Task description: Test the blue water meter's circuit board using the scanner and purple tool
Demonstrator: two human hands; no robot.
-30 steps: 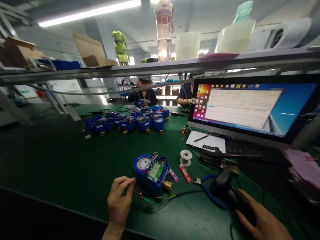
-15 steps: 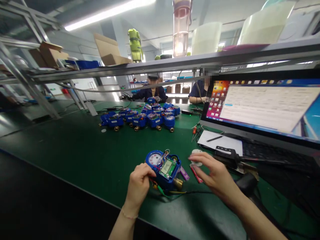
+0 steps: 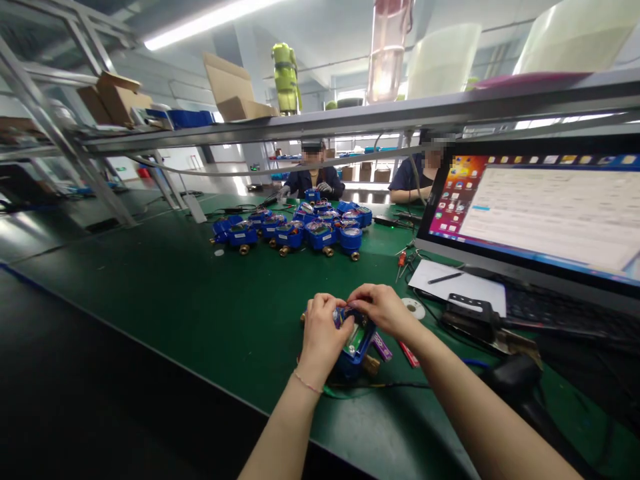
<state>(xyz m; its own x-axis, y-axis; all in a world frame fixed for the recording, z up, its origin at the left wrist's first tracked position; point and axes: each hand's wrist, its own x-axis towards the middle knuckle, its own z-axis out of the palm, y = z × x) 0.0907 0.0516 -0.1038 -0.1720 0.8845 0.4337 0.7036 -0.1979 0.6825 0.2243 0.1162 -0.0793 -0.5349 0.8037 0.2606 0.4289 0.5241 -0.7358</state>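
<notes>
A blue water meter point(image 3: 353, 365) with a brass pipe end and a small display on a green circuit board point(image 3: 356, 337) lies on the green table in front of me. My left hand point(image 3: 320, 330) covers its round dial, fingers curled and thumb beside the board. From the far side my right hand point(image 3: 385, 310) meets it, thumb and finger pinched. Both sets of fingertips close on thin wires point(image 3: 347, 308) at the meter's far edge, mostly hidden by the fingers. A purple stick-like piece point(image 3: 382, 347) and a red one point(image 3: 409, 355) lie right of the meter.
Several blue meters point(image 3: 290, 235) stand grouped farther back. On the right are a monitor point(image 3: 540, 220), paper with a pen point(image 3: 435, 279), a white disc point(image 3: 413, 309) and a black handheld tool point(image 3: 515, 380). A shelf point(image 3: 320, 124) crosses above; two people sit beyond.
My left hand has moved from the meter's near left side up over its dial. My right hand has come left from beside the white disc to the wires, and its fingers have closed.
</notes>
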